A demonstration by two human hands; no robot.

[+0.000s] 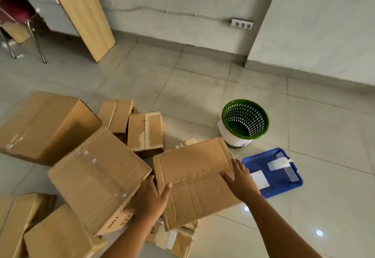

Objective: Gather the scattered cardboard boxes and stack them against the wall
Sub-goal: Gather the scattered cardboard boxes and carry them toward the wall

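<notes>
We have both hands on the flattened box [194, 176], which lies on top of another box in the heap on the floor, well apart from the wall [182, 4]. Our left hand [151, 197] grips its near left edge, thumb on top and fingers tucked out of sight between it and the taped box [97, 178] just beside it. Our right hand [239, 180] rests flat on the right edge, fingers straight and slightly spread.

The sheet is creased and split along a seam, so we judge it could fold or sag if lifted by the edges alone, and slip from the flat right hand. Dragging it might also knock the green bin [245, 118] or sweep over the blue tray [274, 173], both near its right side.

The bin looks empty, as far as we can see inside. The tray holds two white cards or labels. The other boxes [46, 125] remain scattered on the left.
</notes>
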